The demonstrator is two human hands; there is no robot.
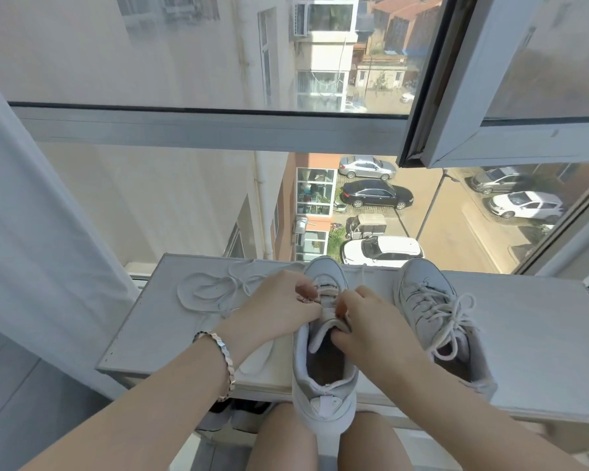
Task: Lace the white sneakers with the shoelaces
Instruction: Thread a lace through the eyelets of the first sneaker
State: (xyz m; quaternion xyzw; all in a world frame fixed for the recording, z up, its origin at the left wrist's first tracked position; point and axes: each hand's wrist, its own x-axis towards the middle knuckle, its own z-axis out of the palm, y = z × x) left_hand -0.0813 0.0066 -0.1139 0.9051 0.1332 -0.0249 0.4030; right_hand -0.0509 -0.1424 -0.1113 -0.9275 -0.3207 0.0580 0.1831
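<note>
A white sneaker lies on the white sill, toe toward the window and heel hanging over the near edge. My left hand pinches the shoelace at the left eyelets near the toe. My right hand grips the tongue and right side of the same shoe, fingers curled. The loose shoelace trails in loops on the sill to the left. A second white sneaker stands to the right, laced and tied in a bow.
Directly behind the sill is a glass window, with an open casement frame at upper right. A white curtain hangs at left. My knees are under the sill's near edge. Dark shoes sit below the sill.
</note>
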